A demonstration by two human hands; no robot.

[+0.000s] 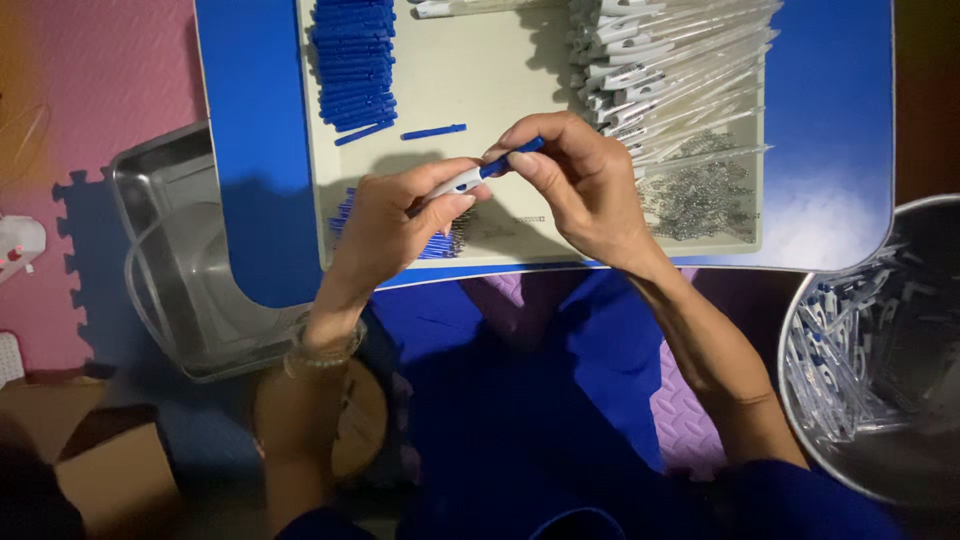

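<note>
Fingers of both hands are pinching one pen (478, 178) above the tray (480, 90): we are steadying its white barrel with the left hand (395, 225) while the right hand (580, 180) is gripping the blue end.

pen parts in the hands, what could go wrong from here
1. The blue piece is pinched only at the fingertips of the right hand; it could slip and fall off the table edge.
2. The left hand hovers over the small blue parts and may scatter them.
</note>
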